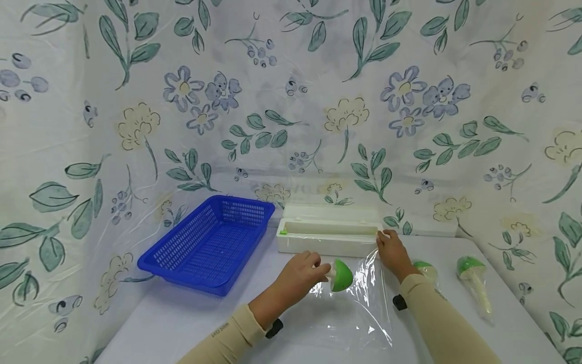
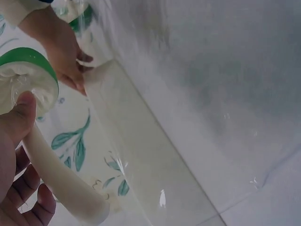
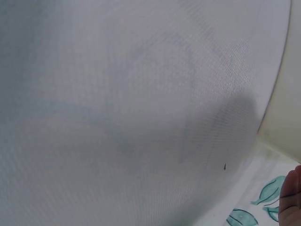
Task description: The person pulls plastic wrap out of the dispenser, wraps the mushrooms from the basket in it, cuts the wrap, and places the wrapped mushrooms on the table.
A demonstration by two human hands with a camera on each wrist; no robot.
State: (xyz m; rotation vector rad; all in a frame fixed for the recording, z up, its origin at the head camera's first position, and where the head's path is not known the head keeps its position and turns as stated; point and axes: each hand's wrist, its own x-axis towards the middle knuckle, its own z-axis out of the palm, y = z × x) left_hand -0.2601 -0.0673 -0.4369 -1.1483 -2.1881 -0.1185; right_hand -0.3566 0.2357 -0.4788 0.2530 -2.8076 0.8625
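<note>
A toy mushroom [image 1: 342, 276] with a green cap and a long pale stem is held by my left hand [image 1: 302, 275] over a sheet of clear cling film. The left wrist view shows my thumb pressed just under the cap, with the stem [image 2: 66, 179] running past the fingers. The cling film [image 1: 338, 318] spreads from a long white dispenser box [image 1: 325, 245] toward the front of the table. My right hand [image 1: 394, 253] grips the right end of this box, whose lid [image 1: 329, 211] stands raised. A small green piece [image 1: 283, 232] sits at the box's left end.
A blue perforated basket [image 1: 206, 247] stands left of the box. Two more green-capped mushrooms lie on the right, one wrapped in clear film [image 1: 475, 283] and one [image 1: 426, 273] partly behind my right forearm. Floral sheeting [image 1: 273, 151] hangs close behind the table.
</note>
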